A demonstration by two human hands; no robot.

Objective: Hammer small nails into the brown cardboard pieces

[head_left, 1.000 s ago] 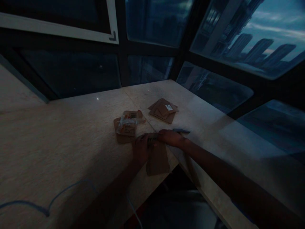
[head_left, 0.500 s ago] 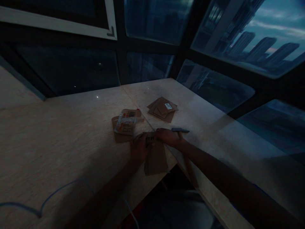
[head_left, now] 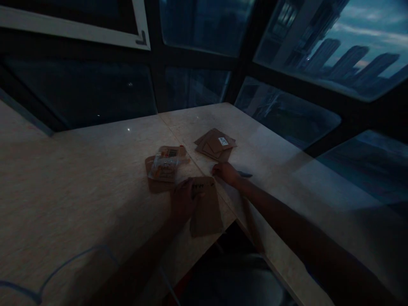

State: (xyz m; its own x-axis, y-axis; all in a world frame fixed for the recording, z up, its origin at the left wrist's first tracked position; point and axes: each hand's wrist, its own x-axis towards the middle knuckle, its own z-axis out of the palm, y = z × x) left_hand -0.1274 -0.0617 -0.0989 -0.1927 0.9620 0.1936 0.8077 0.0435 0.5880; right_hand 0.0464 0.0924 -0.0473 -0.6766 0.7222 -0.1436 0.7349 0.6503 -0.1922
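A brown cardboard piece (head_left: 207,212) lies flat near the table's front edge, with a row of small dark marks along its far end. My left hand (head_left: 184,202) grips its left edge, the thumb lying over the top. Just past its far right corner is my right hand (head_left: 225,173), fingers curled together; whether something small is in them cannot be made out. Beneath the right wrist lies a hammer (head_left: 245,174), its dark head partly hidden and its wooden handle running toward the table edge.
Stacked brown cardboard pieces (head_left: 214,142) with a white label lie farther back. To the left, a clear plastic packet (head_left: 164,163) rests on brown card. A thin blue cable (head_left: 73,257) crosses the near left of the pale table (head_left: 105,170). Dark-framed windows border the back and right.
My right hand has moved off the cardboard's far end, slightly to the right and away from my left hand, baring the dark marks. My left hand keeps its place on the edge.
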